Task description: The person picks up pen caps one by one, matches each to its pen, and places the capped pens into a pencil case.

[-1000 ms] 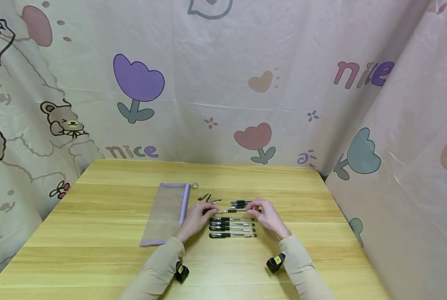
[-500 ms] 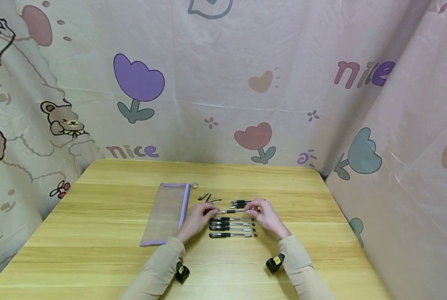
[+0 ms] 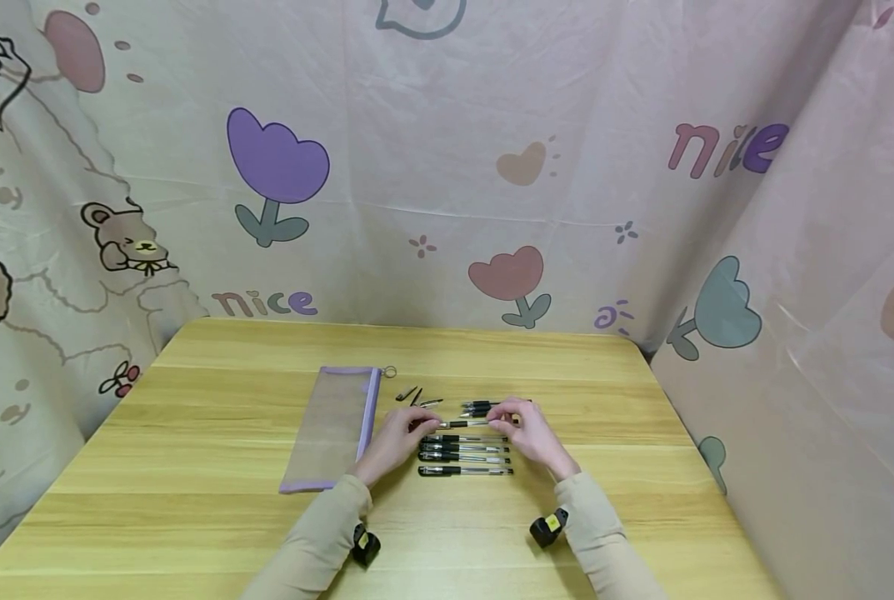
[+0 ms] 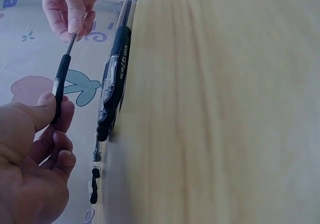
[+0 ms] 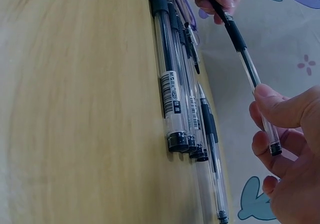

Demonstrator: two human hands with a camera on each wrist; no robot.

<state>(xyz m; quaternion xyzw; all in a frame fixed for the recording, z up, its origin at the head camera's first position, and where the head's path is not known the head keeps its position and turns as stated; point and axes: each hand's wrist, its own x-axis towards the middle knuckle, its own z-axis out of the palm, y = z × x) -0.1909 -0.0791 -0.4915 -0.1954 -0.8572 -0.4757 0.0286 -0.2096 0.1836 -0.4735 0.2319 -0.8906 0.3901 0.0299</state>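
Both hands hold one clear-barrelled gel pen [image 3: 459, 424] just above the table. With thumb and fingers, my left hand [image 3: 394, 437] pinches its black cap end, as the left wrist view shows the left hand [image 4: 37, 154] up close. My right hand [image 3: 529, 435] pinches the barrel near the black end plug; in the right wrist view that hand [image 5: 295, 129] has the pen [image 5: 242, 51] slanting between both hands. Closer to the body, several capped pens [image 3: 465, 471] lie in a row. Beyond the right hand lie a few uncapped pens [image 3: 476, 405], partly covered by it.
A mesh zip pouch [image 3: 330, 429] with purple edging lies left of the pens, its ring [image 3: 390, 372] at the far corner. Small black caps [image 3: 405, 393] are scattered beyond the left hand. A printed curtain [image 3: 417, 167] stands behind the wooden table [image 3: 192, 467].
The two hands have drawn slightly closer together along the pen, left hand a little rightward and right hand a little leftward. The pens on the table and the pouch are unmoved.
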